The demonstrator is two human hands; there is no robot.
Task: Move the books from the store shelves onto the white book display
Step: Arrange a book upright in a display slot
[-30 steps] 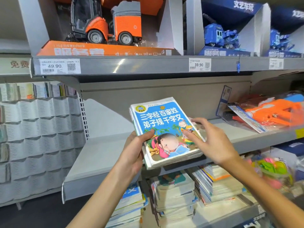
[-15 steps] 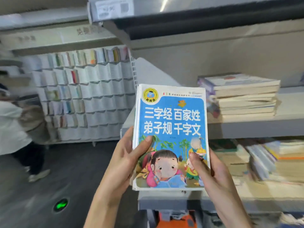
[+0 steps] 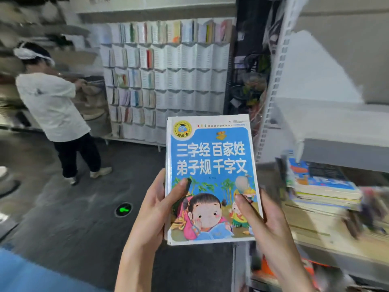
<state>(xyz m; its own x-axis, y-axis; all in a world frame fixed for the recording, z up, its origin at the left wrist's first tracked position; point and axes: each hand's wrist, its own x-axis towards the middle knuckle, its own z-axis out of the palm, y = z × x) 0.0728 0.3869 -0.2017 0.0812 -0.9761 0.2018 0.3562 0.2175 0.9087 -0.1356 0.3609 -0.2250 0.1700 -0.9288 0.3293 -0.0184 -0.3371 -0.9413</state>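
The tall white book display (image 3: 168,81), a wall of stepped white pockets across the dark aisle, is only partly filled: thin books stand in its upper row and in the left-hand columns, while most pockets toward the right and bottom look bare. Beside it a person in a white shirt and dark trousers (image 3: 54,106) stands at another fixture. On the right the grey metal store shelves (image 3: 336,152) carry blurred stacks of flat-lying books (image 3: 324,192), so a good deal of stock appears left to move. Smallest and nearest is the blue-covered children's book with a cartoon child on its front (image 3: 210,178), held upright in front of the wearer, off the shelves and well apart from the display. The left hand (image 3: 155,209) grips its left edge with the thumb laid on the cover; the right hand (image 3: 263,220) clasps its lower right corner likewise. By this showing, this book is in transit, its placing not yet done.
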